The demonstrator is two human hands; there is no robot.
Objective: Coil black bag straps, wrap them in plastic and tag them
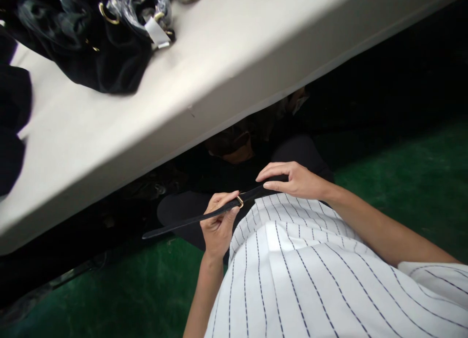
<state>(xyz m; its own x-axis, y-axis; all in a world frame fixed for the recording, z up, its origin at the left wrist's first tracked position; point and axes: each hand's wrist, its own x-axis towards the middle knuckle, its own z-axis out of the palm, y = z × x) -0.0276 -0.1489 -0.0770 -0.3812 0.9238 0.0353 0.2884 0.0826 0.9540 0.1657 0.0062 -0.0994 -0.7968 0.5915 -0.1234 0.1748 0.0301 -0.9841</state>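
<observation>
A long black strap with a gold rectangular buckle stretches across my lap. My left hand is closed on the strap right beside the buckle, thumb and fingers pinching it, and the strap's free end sticks out to the left. On the other side of the buckle, my right hand holds the strap between thumb and fingers near my waist. The far end of the strap is lost against dark clothing.
A white table runs diagonally above my lap. On it lie black bags with gold rings, clear plastic wrap and a white tag. Dark items sit under the table over a green floor.
</observation>
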